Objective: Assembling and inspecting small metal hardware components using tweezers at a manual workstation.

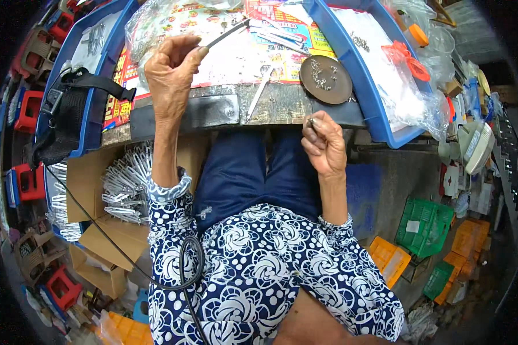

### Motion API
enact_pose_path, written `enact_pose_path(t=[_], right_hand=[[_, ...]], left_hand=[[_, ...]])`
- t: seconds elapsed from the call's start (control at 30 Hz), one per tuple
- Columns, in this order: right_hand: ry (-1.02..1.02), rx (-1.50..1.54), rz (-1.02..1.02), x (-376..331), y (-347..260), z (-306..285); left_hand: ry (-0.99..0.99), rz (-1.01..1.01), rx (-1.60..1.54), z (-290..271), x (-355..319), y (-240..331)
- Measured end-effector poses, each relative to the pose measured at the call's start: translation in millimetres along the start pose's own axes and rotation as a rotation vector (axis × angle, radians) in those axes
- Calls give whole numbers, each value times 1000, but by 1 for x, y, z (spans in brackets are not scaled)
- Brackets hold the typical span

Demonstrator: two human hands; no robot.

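The left hand's grip is clamped on the near end of a thin strip, pinched between thumb and forefinger. The right hand's grip is drawn together, thumb against curled fingers; whether something small sits in it, I cannot tell.

The left forearm reaches far over the tabletop, its wrist bent to the right. The right hand is raised at the near edge, close to a brown dish of small metal bits.

The strip is dark grey, narrow and straight, slanting far and right above the tabletop, near a loose pile of pale strips.
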State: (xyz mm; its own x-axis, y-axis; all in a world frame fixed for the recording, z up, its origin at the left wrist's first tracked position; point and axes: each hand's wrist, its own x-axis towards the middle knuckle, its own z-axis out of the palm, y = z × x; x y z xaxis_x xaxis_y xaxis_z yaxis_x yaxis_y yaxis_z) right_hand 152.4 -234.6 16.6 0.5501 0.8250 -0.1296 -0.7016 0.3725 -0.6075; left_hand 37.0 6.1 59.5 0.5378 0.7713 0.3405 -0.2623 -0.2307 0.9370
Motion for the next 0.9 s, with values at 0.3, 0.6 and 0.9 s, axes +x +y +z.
enact_pose_path(t=[0.3, 0.6, 0.9], right_hand=[[-5, -46, -26, -4, -9, 10], [-39, -50, -42, -7, -11, 4], [-3, -77, -45, -8, -9, 7]], left_hand=[[73, 37, -42, 0, 0, 6], [176, 71, -196, 0, 0, 12], [5, -380, -861, -1, -1, -12]])
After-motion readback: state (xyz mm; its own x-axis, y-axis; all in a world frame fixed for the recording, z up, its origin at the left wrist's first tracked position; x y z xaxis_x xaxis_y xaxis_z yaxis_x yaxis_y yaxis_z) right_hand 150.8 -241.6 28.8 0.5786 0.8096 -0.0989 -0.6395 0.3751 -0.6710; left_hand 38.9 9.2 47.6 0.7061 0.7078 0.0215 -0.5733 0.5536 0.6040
